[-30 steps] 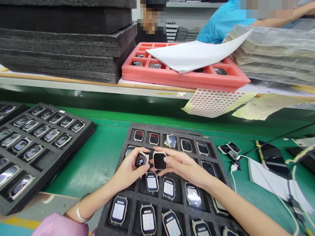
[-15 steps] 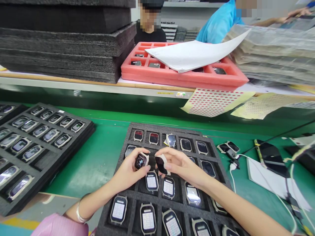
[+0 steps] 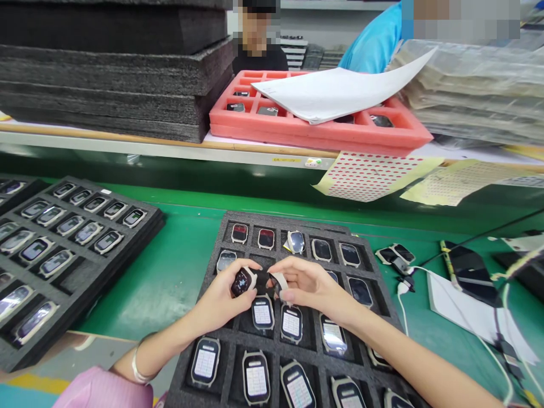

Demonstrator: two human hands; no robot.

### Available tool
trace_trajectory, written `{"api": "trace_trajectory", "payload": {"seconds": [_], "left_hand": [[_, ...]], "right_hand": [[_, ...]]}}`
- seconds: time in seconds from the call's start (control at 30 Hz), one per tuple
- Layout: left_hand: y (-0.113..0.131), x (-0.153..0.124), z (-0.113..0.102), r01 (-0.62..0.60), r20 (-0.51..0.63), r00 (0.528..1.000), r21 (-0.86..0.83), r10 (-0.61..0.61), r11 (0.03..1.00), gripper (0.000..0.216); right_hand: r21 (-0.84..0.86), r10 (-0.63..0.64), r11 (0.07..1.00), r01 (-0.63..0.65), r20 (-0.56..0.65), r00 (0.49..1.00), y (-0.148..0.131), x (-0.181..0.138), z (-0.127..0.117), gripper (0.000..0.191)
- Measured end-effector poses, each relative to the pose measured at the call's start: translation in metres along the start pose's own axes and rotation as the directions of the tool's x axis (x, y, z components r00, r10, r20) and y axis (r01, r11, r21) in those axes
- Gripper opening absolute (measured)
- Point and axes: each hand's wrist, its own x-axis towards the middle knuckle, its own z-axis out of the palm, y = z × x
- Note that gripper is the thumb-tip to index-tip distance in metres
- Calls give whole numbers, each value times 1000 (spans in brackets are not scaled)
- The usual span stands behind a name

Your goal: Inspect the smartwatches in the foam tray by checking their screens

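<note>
Head view: vs. 1.0 s ago, the watch body (image 3: 278,282) in the right hand (image 3: 317,289) has swung from face-on to nearly edge-on, screen mostly turned away. Left hand (image 3: 225,292) and its dark-screened watch (image 3: 243,281): about the same pose.

Both grips closed: left thumb and fingers pinch the dark-screened watch, right ones pinch the watch body by its frame. Both units are mid-frame, side by side, above the black foam tray (image 3: 255,218).

Around: second foam tray (image 3: 131,241) of watches at left; two watches (image 3: 395,255), white cable (image 3: 406,317), white paper (image 3: 454,309) and black device (image 3: 470,275) at right. Shelf up top: foam stack (image 3: 106,85) upper left, pink tray (image 3: 318,133) upper centre, partly covered by white sheets (image 3: 340,93). Right hand and forearm block some tray slots.

Looks: dark-screened watch has a lit graphic on black, pale frame. Watch body shows its pale rim; screen content can't be read.
</note>
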Motion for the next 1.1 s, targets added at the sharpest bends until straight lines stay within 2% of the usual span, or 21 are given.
{"api": "trace_trajectory", "payload": {"seconds": [0.13, 0.4, 0.5, 0.67, 0.87, 1.1], "left_hand": [[2, -1, 1, -2, 20, 1000, -3, 2, 1000, 37], [1, -3, 2, 0, 18, 1000, -22, 1, 1000, 38], [1, -4, 1, 3, 59, 998, -16, -2, 1000, 39], [0, -3, 1, -4, 5, 1000, -7, 4, 1000, 41], [1, -3, 1, -17, 27, 999, -23, 17, 1000, 37], [1, -4, 1, -6, -3, 1000, -7, 6, 1000, 39]], "right_hand": [[2, 0, 1000, 0, -54, 999, -4, -1, 4, 32], [-3, -25, 1000, 25, -77, 997, -3, -2, 2, 33], [-7, -24, 1000, 24, -67, 997, -3, -2, 2, 32], [8, -20, 1000, 20, -35, 999, -1, -1, 0, 34], [18, -22, 1000, 23, -43, 999, -1, -3, 1, 31], [-6, -41, 999, 41, -32, 999, -1, -2, 0, 31]]}}
